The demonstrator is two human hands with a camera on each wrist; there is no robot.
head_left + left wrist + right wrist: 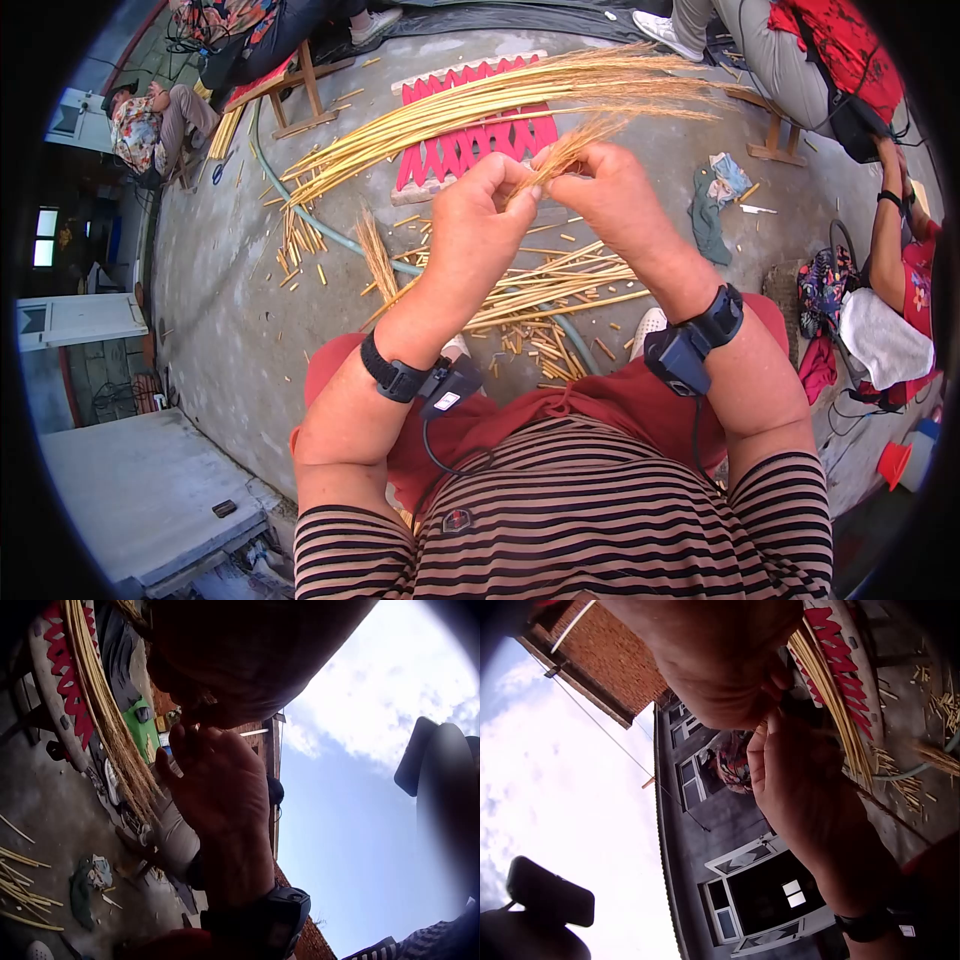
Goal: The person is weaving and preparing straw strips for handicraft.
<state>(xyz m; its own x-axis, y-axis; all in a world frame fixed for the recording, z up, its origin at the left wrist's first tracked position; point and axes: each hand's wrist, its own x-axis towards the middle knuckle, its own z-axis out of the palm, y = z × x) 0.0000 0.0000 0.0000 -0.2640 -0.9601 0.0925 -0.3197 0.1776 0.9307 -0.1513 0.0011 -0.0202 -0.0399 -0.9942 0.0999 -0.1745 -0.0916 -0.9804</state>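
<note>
In the head view my left hand [472, 232] and right hand [622, 205] meet in front of me, fingertips close together. Between them they pinch a small tuft of broomcorn [578, 143], its feathery tips pointing up and to the right. The part under my fingers is hidden. Beyond my hands, long broomcorn stalks [400, 125] lie across a low seat with red zigzag webbing [425, 170]. The left wrist view has my right hand [229, 780] in its middle; the right wrist view shows my left hand [799, 787] from below.
Loose stalks [560, 285] and short cut pieces [545, 350] litter the concrete between my feet. Another tuft [375, 250] leans beside a hose [345, 240]. Rags [712, 215] lie at the right. Other people sit around, one in floral clothing [145, 130] at the far left.
</note>
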